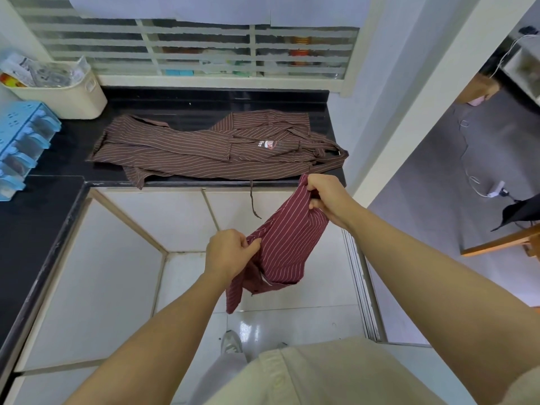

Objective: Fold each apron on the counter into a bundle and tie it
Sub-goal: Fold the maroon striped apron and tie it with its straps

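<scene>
A red striped apron [289, 244] hangs in the air in front of the counter, partly folded, with a loose end dangling down. My left hand [228, 252] pinches its lower left edge. My right hand [327, 197] grips its upper corner near the counter's front edge. Brown striped aprons [204, 147] lie spread in a rumpled heap on the black counter [67, 141]. A white logo shows on the heap, and one brown strap [253, 200] hangs over the counter edge.
A cream basket [73, 95] of packets stands at the back left of the counter. A blue drawer organiser [23, 141] sits at the left. White cabinet fronts lie below, a barred window behind, and an open doorway with a cable on the floor to the right.
</scene>
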